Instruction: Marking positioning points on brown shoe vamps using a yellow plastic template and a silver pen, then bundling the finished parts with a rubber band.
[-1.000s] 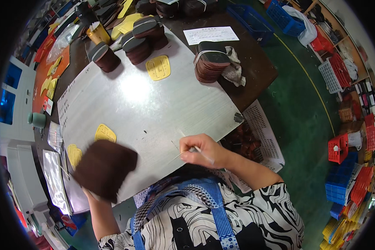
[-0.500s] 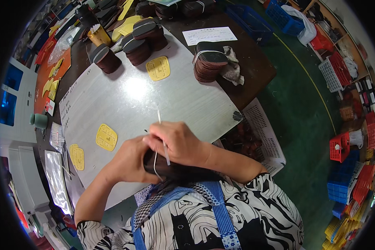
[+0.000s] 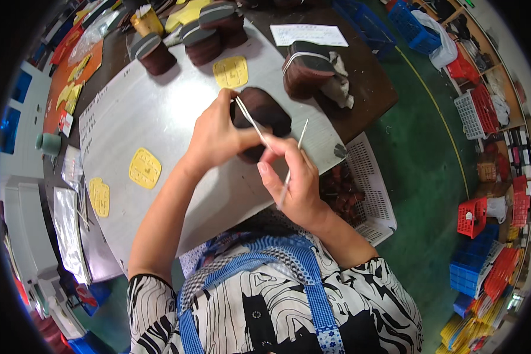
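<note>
A stack of dark brown, leather-like pieces stands tilted over the grey-white work board. My left hand wraps round its left side, fingertips at the top edge. A white elastic band stretches across the stack from those fingertips to my right hand. My right hand is closed, with its fingers pinched at the band and a thin white stick passing through the grip. Motion blurs the right fingers a little, and the stack's underside is hidden.
Banded dark stacks stand along the far board edge, another banded stack at the right beside a grey rag. Yellow templates lie on the board. A white paper lies far back. A white crate stands right, below the table.
Both hands have moved forward, away from my body, bringing the brown stack over the board. The band now stretches between the two hands across it.
</note>
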Demonstrator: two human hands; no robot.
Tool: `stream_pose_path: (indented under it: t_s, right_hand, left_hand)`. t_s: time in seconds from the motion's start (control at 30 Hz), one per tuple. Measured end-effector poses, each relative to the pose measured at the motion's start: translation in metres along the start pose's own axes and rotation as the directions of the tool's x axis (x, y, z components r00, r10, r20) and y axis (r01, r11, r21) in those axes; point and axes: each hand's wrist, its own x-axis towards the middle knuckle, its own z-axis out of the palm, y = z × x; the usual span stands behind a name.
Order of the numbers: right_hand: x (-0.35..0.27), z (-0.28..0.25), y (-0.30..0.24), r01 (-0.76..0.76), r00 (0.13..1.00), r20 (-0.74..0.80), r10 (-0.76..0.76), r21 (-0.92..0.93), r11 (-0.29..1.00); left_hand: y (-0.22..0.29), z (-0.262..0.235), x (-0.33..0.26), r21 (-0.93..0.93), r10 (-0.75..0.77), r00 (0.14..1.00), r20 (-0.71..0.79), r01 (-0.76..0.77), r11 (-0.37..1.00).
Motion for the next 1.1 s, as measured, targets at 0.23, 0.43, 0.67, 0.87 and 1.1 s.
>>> stream_pose_path:
  t_s: [0.23, 0.43, 0.67, 0.87, 1.1]
  right_hand:
    - [-0.002, -0.005, 0.001, -0.182, 0.981, -0.024, 0.191, 0.200, 0.963]
    - [0.011, -0.049, 0.004, -0.088, 0.992, 0.080, 0.093, -0.064, 0.994]
    - [0.024, -0.028, -0.005, -0.168, 0.971, -0.100, 0.219, 0.370, 0.914]
    - [0.020, -0.014, 0.000, -0.242, 0.969, 0.024, 0.245, 0.262, 0.934]
    - [0.030, -0.012, -0.002, -0.188, 0.982, 0.044, 0.186, 0.047, 0.981]
  left_hand:
    - [-0.007, -0.009, -0.009, -0.500, -0.129, 0.907, 0.401, 0.335, 0.799]
    - [-0.014, -0.020, -0.014, -0.472, -0.049, 0.929, 0.366, 0.231, 0.851]
    - [-0.003, -0.006, -0.023, -0.628, -0.027, 0.961, 0.276, 0.201, 0.752]
    - [-0.007, -0.002, -0.024, -0.663, -0.016, 0.961, 0.275, 0.202, 0.721]
    - [-0.007, -0.001, -0.022, -0.690, -0.019, 0.958, 0.285, 0.218, 0.690]
